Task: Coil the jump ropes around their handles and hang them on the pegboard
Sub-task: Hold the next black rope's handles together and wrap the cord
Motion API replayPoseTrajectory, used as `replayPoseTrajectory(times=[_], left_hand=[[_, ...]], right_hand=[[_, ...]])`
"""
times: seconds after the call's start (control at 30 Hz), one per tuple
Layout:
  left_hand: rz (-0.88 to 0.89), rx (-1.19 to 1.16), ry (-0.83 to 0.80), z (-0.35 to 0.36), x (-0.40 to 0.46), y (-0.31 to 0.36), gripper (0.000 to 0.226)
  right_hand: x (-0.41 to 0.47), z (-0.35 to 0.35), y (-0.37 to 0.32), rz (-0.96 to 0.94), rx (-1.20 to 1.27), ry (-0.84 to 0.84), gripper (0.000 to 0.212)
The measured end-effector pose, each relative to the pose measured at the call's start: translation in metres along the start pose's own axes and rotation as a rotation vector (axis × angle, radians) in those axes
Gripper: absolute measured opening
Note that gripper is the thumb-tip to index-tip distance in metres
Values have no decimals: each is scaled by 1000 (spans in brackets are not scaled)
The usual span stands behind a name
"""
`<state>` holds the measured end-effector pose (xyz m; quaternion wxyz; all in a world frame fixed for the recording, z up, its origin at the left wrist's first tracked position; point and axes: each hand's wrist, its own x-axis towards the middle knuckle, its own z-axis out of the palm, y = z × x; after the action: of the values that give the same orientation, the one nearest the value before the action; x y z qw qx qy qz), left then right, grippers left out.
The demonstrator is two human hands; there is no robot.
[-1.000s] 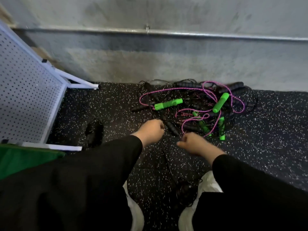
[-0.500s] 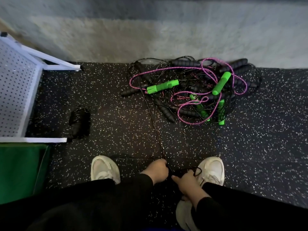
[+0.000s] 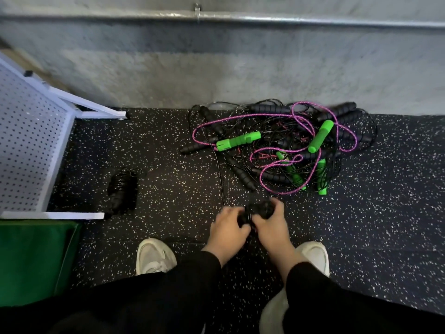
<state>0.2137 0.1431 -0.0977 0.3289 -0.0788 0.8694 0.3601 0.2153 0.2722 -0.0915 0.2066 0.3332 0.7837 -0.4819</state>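
Your left hand (image 3: 227, 226) and right hand (image 3: 271, 226) both grip the black handles (image 3: 261, 209) just short of the tangled rope pile (image 3: 277, 150). The thin black cord (image 3: 220, 174) running back to the pile looks light, limp and snag-prone; hold the ribbed handles, not the cord. No writing is legible.
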Motion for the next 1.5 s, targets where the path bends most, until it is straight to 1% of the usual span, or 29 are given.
replayPoseTrajectory(times=[0.07,0.13,0.2,0.27,0.3,0.43,0.5,0.53,0.57,0.6,0.63,0.67,0.7,0.73,0.77,0.8,0.87,0.9,0.93,0.97,1.0,1.07,1.1,1.2,1.27,1.33,1.4,1.43,1.5], left_hand=[[40,2,88,-34,4,18,67],[81,-51,82,-70,5,37,77],[152,-95,128,-107,-1,56,67],[226,-152,195,-146,-17,76,46],[255,-187,197,-165,-26,87,46],[318,-298,108,-227,-70,123,68],[326,-406,143,-244,-90,136,68],[328,-448,175,-251,-101,143,62],[309,-493,202,-256,-111,148,52],[286,-561,212,-259,-120,153,41],[260,-643,212,-262,-126,155,32],[232,-724,217,-265,-133,158,28],[205,-787,227,-268,-139,159,27],[187,-835,257,-270,-143,159,27],[174,-855,284,-271,-146,158,29],[157,-862,303,-270,-147,158,35],[137,-831,315,-266,-149,160,47],[145,-809,303,-262,-150,163,45],[169,-778,297,-258,-151,166,38],[186,-729,296,-254,-153,172,33],[225,-667,303,-249,-152,176,40],[391,-406,339,-239,-148,177,69],[450,-299,348,-236,-147,178,76],[475,-140,268,-234,-146,180,83],[487,-66,242,-234,-147,180,90],[519,-7,264,-238,-149,181,82],[539,57,285,-246,-153,186,62],[568,74,332,-253,-154,188,48],[629,24,525,-271,-153,190,32]], right_hand=[[2,-11,-50,-109,66,11,66],[-3,-24,-98,-245,71,2,65],[-17,-36,-140,-349,75,-34,63],[-37,-51,-176,-436,89,-75,59],[-47,-60,-193,-474,100,-89,57],[-91,-93,-255,-588,202,-194,51],[-110,-106,-280,-623,205,-265,58],[-117,-111,-291,-633,195,-279,65],[-124,-116,-300,-636,162,-259,76],[-132,-121,-308,-652,81,-186,86],[-138,-126,-315,-681,-42,-52,91],[-145,-129,-319,-729,-150,118,86],[-155,-133,-321,-792,-204,287,70],[-167,-133,-322,-844,-181,375,48],[-177,-131,-321,-842,-130,351,35],[-187,-125,-319,-795,-87,235,37],[-194,-105,-309,-659,-151,-46,46],[-195,-96,-304,-645,-228,-110,46],[-193,-88,-301,-656,-265,-136,44],[-194,-83,-299,-678,-232,-141,40],[-192,-81,-300,-688,-166,-142,35],[-186,-85,-302,-686,-31,-160,25],[-182,-90,-303,-667,50,-176,24],[-169,-104,-308,-553,227,-203,17],[-165,-111,-311,-522,226,-228,11],[-160,-114,-311,-518,208,-259,14],[-155,-117,-310,-533,203,-253,17],[-153,-120,-310,-554,199,-235,17],[-151,-124,-312,-598,211,-195,19]])
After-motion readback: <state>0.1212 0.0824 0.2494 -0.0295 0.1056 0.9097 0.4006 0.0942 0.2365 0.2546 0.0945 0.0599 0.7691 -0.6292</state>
